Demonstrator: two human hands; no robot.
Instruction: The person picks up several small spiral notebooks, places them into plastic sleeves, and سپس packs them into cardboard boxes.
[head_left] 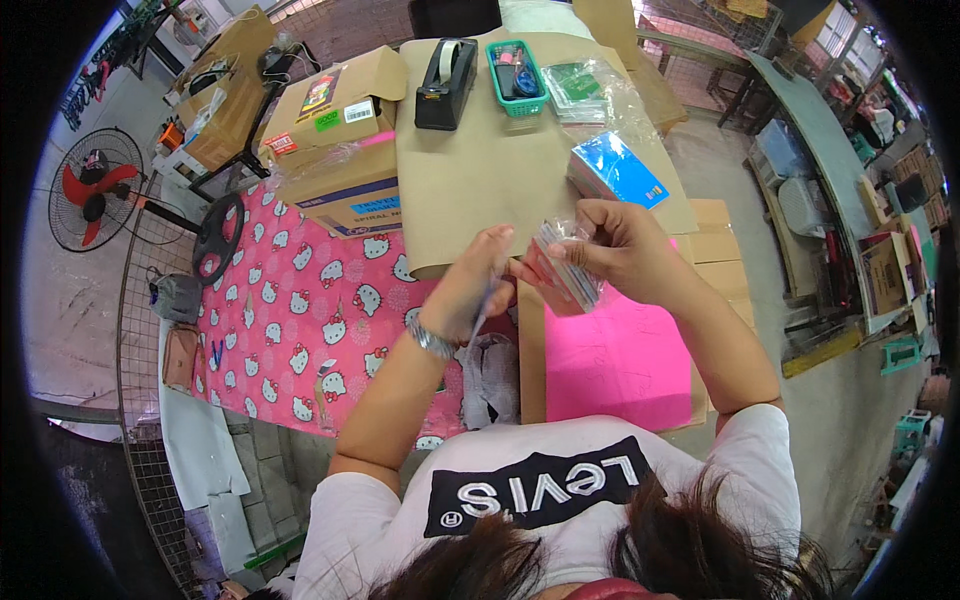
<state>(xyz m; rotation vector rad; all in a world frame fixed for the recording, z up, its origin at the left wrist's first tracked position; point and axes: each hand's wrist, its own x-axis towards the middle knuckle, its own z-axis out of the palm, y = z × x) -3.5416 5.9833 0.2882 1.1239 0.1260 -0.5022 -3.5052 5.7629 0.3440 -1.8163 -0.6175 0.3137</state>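
My right hand (632, 245) grips a small stack of plastic-wrapped cards or booklets (568, 272) with reddish and white faces, thumb on the near side. Just left of it is my left hand (472, 280), slightly blurred, its fingers reaching toward the stack. A thin, clear plastic sleeve (484, 312) hangs edge-on from the left hand, between thumb and fingers; its contents cannot be made out. Both hands are above the near edge of a brown-paper-covered table (480, 185). Beyond the right hand lies a blue-topped stack of booklets (618, 170).
At the table's far side stand a black tape dispenser (447, 85), a green basket (517, 78) of small tools and clear-wrapped packs (582, 95). Cardboard boxes (340, 180) are at left on pink patterned cloth (290, 320). A bright pink sheet (620, 365) lies near my body.
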